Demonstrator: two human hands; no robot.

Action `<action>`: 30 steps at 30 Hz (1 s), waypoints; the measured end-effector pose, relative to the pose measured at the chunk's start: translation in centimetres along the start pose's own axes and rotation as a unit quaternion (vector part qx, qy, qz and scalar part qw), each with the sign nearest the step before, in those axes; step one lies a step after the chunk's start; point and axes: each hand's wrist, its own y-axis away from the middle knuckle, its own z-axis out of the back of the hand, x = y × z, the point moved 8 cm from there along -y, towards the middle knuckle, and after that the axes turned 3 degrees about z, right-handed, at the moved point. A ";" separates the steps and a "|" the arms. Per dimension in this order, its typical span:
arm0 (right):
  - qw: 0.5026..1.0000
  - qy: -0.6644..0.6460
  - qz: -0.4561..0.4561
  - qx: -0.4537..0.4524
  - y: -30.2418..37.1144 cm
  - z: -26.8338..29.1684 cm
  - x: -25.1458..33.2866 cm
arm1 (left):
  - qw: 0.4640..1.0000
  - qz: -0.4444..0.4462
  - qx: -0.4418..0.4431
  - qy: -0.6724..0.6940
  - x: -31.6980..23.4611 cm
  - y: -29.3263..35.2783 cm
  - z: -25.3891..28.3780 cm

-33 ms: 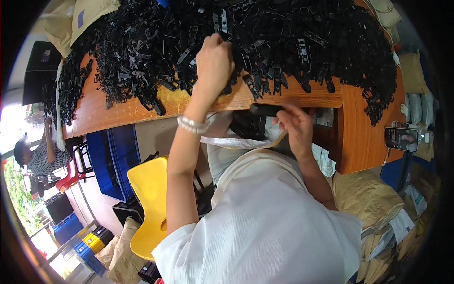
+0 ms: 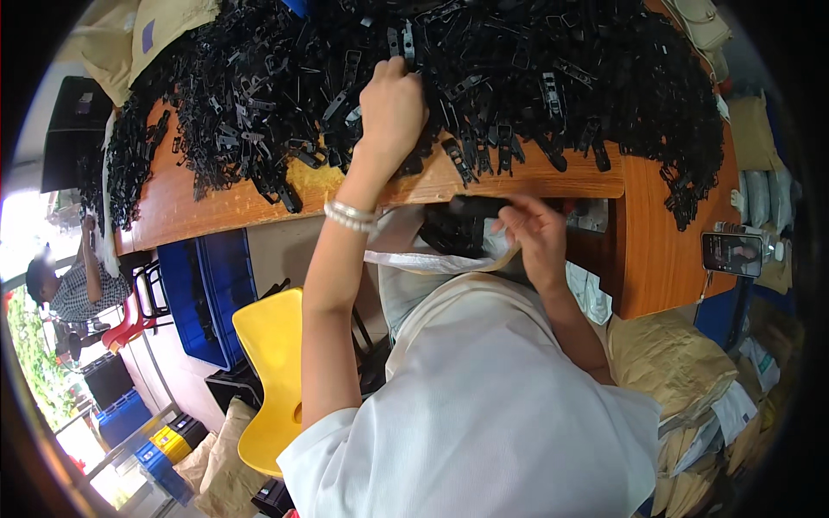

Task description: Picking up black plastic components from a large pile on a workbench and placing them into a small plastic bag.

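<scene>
A large heap of black plastic clip-like parts covers much of the wooden table. My left hand, with a beaded bracelet on its wrist, reaches into the heap's front. Its fingers are curled down, and the tips are hidden, so what they grip cannot be made out. By the table's front edge, my right hand pinches one end of an elongated black part. Below that part, an open white-rimmed sack lies at my lap with more black parts inside.
A yellow chair and blue crate stand at the left. Brown paper sacks are piled at the right, below a phone on a holder. Another person sits at the far left.
My right hand, slightly blurred, has shifted a little left and down with the black part. My left hand stays at nearly the same place in the heap.
</scene>
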 end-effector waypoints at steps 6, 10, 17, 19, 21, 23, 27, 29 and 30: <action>0.998 0.011 0.004 0.057 0.0 -1.8 -0.8 | 0.990 -0.018 0.076 -0.117 0.2 -2.2 -4.2; 0.998 0.017 0.008 0.057 -0.6 -1.8 -1.1 | 0.995 -0.012 0.066 -0.069 0.7 -2.4 -2.8; 0.998 0.023 -0.003 0.060 -1.0 -1.9 -2.0 | 0.997 0.052 0.042 0.032 3.1 -2.1 1.3; 0.998 0.021 0.002 0.060 -1.2 -2.0 -1.9 | 0.995 0.059 0.013 0.084 3.7 -1.4 1.7; 0.998 0.018 0.006 0.066 -1.5 -2.3 -1.8 | 0.978 0.083 -0.044 0.184 4.5 -0.6 2.2; 0.998 0.020 -0.011 0.062 -1.6 -2.0 -1.7 | 0.973 0.084 -0.074 0.202 4.0 0.5 2.8; 0.995 -0.057 0.027 0.079 -2.7 -1.9 -0.6 | 0.897 0.144 -0.093 0.407 3.4 2.5 3.4; 0.971 -0.204 0.090 0.089 -3.1 -2.2 2.4 | 0.771 0.242 0.070 0.585 1.0 4.7 1.4; 0.950 -0.262 0.097 0.141 -3.0 -2.6 3.1 | 0.742 0.237 0.126 0.614 -0.4 5.7 1.1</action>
